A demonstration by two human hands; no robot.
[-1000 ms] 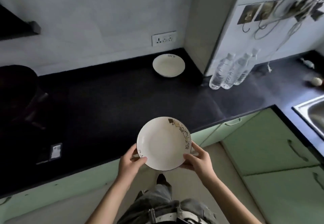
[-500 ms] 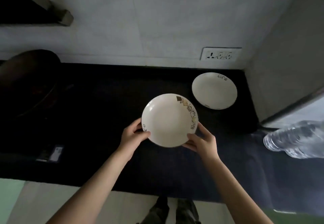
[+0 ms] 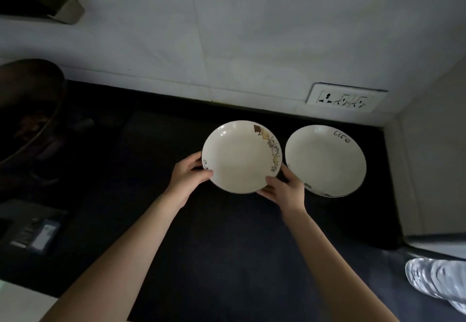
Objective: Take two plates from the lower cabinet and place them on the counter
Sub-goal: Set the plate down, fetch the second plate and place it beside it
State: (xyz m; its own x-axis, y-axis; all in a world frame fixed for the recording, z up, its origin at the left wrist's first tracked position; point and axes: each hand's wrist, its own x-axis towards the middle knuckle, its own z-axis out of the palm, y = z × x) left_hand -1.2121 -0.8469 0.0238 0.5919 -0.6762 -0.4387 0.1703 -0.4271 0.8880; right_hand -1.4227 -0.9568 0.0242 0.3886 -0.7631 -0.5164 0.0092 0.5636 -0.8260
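A white plate with a coloured pattern on its rim (image 3: 240, 156) is held over the black counter (image 3: 227, 246) near the back wall. My left hand (image 3: 189, 174) grips its left edge and my right hand (image 3: 283, 190) grips its lower right edge. Just to its right a second white plate with the word "life" on its rim (image 3: 326, 160) lies on the counter in the corner. The two plates sit side by side, almost touching. I cannot tell whether the held plate rests on the counter.
A dark pan (image 3: 27, 109) sits at the left on the stove. A wall socket (image 3: 345, 99) is behind the plates. A plastic water bottle (image 3: 438, 284) lies at the lower right. A white wall panel (image 3: 433, 170) bounds the corner on the right.
Both hands have carried the patterned plate forward from the counter's front edge to beside the "life" plate near the back wall. The camera has leaned in over the counter.
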